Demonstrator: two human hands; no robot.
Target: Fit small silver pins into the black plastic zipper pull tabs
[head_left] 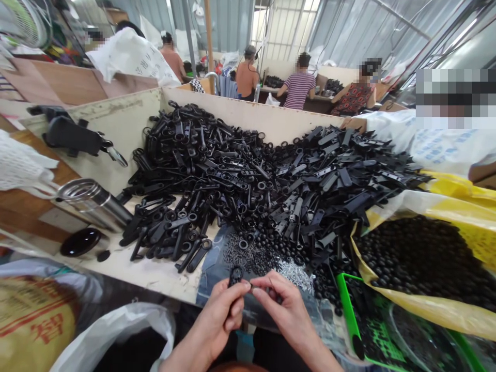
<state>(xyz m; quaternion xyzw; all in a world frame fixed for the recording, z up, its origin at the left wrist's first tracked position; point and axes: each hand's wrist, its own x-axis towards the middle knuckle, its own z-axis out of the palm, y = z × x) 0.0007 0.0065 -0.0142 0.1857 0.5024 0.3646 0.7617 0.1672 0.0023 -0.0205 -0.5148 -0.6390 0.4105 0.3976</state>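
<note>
Low in the middle, my left hand [225,309] is closed around a black plastic part [235,275] whose rounded end points up. My right hand [281,295] meets it from the right, thumb and forefinger pinched at the part's edge; whatever is between those fingertips is too small to make out. Just beyond my hands, a dark mat [215,263] bears small dark metal pieces [242,253], a heap of silvery pins or screws [296,275] and many black beads [287,248]. Behind these rise piles of black ring-ended plastic parts [201,155] and flat black plastic pieces [337,175].
A steel flask [95,204] and its dark lid [81,242] stand at left. At right are a yellow bag of black balls [422,253] and a green tray [351,310]. A white sack [151,315] is at lower left. Several people sit working beyond the low partition [271,111].
</note>
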